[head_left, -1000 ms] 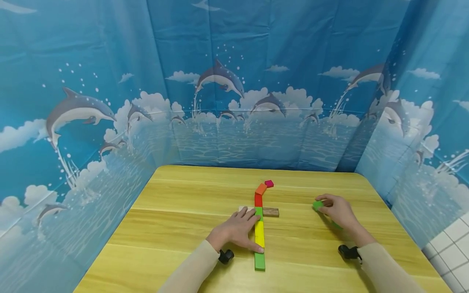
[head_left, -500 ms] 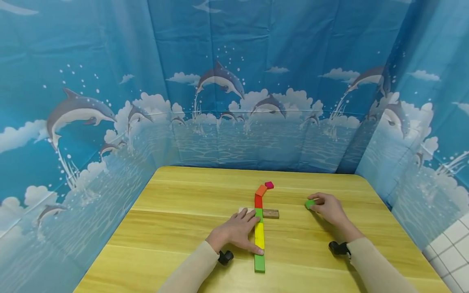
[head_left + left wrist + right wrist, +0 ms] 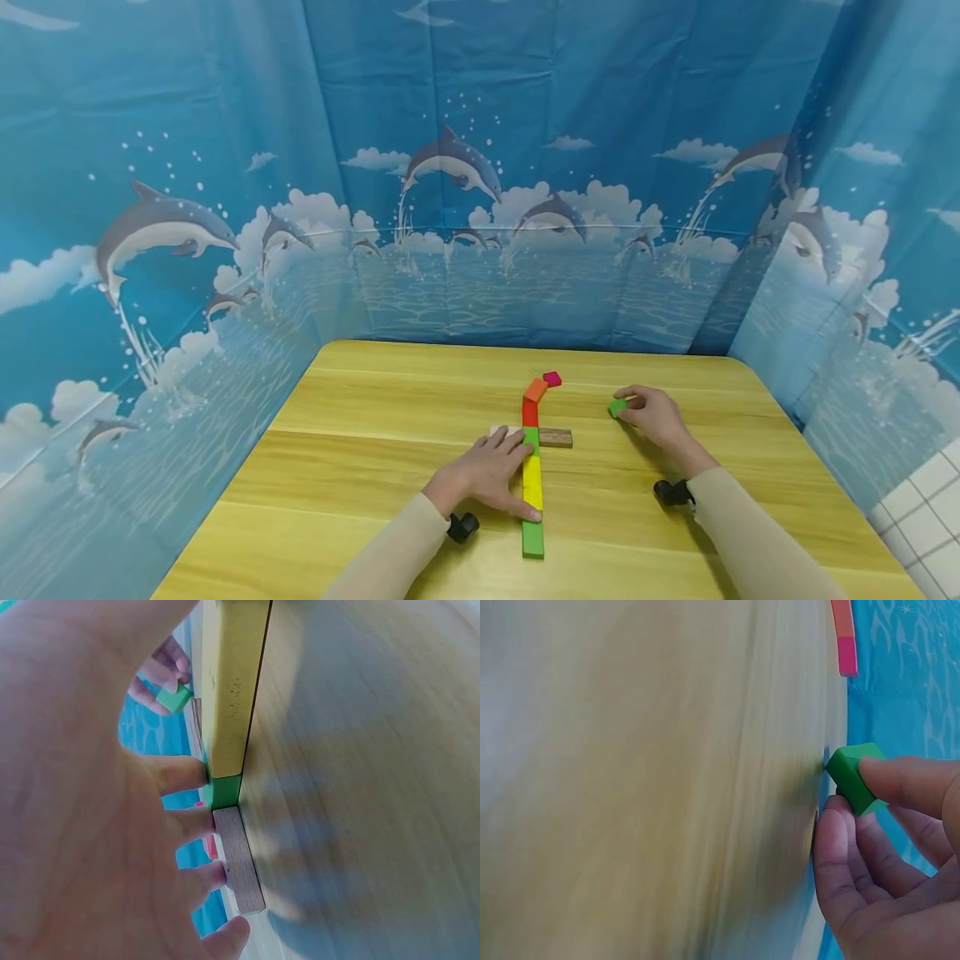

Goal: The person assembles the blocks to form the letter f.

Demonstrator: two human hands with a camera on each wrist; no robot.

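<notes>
A wooden table (image 3: pixel 390 400) with pale yellow planks stands inside 3 walls of blue curtain (image 3: pixel 225 167) printed with dolphins, clouds and sea. White tiles (image 3: pixel 926 508) show at the lower right corner.

Down the middle of the table runs a line of flat blocks (image 3: pixel 532 467): green nearest the person, then yellow, a small green, red, orange and pink, the far 2 bending right. A pale block (image 3: pixel 501 431) lies left of the small green one and a brown block (image 3: pixel 556 437) right of it, both touching the line.

The left hand (image 3: pixel 487 473) lies flat with straight fingers spread against the left side of the line, at the yellow and small green blocks; it grips nothing.

The right hand (image 3: pixel 654 414) pinches a green cube (image 3: pixel 617 407) between thumb and fingertips, right of the line and near the red block. In the right wrist view the cube (image 3: pixel 853 778) sits just at the table surface; whether it touches is unclear.

The left wrist view is mostly filled by blurred palm, and the pale block (image 3: pixel 238 859) is partly hidden behind the fingers (image 3: pixel 191 825). Both forearms are cut off by the lower edge.
</notes>
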